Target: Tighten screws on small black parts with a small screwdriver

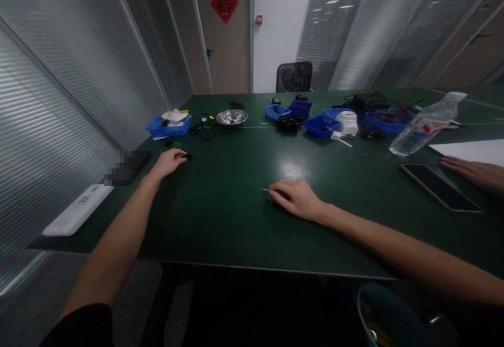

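Note:
My left hand (170, 162) rests low over the left part of the green table (220, 221), its fingers closed on a small black object (188, 156). Nearer the middle, my right hand (296, 198) lies on the table, fingers wrapped round a dark-handled tool (283, 195) whose thin metal tip (265, 189) points left. Beyond my left hand are small dark pieces (169, 143) and a blue tray (169, 126) with white and yellow items.
A metal bowl (232, 118), blue bins (321, 126), black cables (290, 123) and a white device (347, 123) stand farther back. At right are a bottle (423, 126), a phone (440, 187) and another person's hand (474, 171). A white box (79, 210) lies left.

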### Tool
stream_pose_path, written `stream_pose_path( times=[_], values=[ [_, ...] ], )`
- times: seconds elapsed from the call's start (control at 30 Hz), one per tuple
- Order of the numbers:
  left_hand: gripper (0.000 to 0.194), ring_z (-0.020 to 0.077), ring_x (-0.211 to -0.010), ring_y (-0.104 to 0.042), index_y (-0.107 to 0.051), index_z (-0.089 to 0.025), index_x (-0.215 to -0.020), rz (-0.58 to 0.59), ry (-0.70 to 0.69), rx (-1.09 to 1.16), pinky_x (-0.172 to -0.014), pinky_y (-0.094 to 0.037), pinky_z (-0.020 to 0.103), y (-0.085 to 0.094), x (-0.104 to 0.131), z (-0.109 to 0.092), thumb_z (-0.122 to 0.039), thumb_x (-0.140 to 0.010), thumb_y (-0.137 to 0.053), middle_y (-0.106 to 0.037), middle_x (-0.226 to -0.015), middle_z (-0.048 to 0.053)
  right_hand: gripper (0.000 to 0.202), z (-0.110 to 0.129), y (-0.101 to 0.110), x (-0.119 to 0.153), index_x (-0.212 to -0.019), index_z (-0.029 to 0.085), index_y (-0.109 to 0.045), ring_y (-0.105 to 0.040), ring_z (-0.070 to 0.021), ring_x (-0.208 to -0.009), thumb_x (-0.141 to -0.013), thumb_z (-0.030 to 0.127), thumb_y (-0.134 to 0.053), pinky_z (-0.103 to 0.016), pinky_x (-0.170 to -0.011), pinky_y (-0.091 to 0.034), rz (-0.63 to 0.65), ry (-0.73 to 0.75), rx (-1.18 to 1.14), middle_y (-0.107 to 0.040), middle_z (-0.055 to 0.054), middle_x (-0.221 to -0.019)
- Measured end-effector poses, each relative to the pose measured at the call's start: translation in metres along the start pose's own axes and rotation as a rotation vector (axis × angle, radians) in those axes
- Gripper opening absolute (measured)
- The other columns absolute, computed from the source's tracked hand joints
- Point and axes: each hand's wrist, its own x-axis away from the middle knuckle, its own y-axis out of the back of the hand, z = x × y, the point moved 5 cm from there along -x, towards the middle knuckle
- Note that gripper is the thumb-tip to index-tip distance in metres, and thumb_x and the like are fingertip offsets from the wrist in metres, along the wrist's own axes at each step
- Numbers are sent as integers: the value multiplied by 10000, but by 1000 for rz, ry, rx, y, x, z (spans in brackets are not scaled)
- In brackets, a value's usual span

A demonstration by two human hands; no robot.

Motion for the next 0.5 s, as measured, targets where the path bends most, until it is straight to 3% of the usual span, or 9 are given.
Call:
stream_pose_path(
  times=[0.07,0.13,0.37,0.5],
  values=[
    [292,247,-939,-708,-783,-167,-1097,-81,134,-66,-890,-537,325,16,0,27,-278,-828,-756,-763,-1017,93,304,0,0,0,-1172,192,-713,-697,-171,-805,-1109,377,-480,-301,-713,-516,-6,-2,7,-750,-62,-1012],
    [286,250,-952,-720,-780,-153,-1102,-118,220,-85,-898,-541,315,26,3,41,-263,-839,-757,-772,-1021,104,310,1,0,-1,-1177,188,-713,-697,-169,-804,-1111,380,-478,-299,-709,-518,-7,-5,12,-749,-62,-1013],
    [325,270,-999,-728,-778,-157,-1117,-74,266,-126,-903,-549,322,36,5,39,-338,-847,-791,-781,-1077,117,318,2,0,-1,-1169,181,-713,-695,-164,-806,-1114,384,-475,-296,-718,-517,1,1,11,-746,-59,-1011],
    [243,271,-888,-733,-793,-180,-931,-75,352,-132,-834,-565,322,43,11,44,-349,-768,-854,-780,-919,96,321,1,0,-1,-1178,178,-712,-693,-164,-804,-1113,386,-477,-295,-719,-517,7,-11,7,-745,-61,-1023]
  ],
)
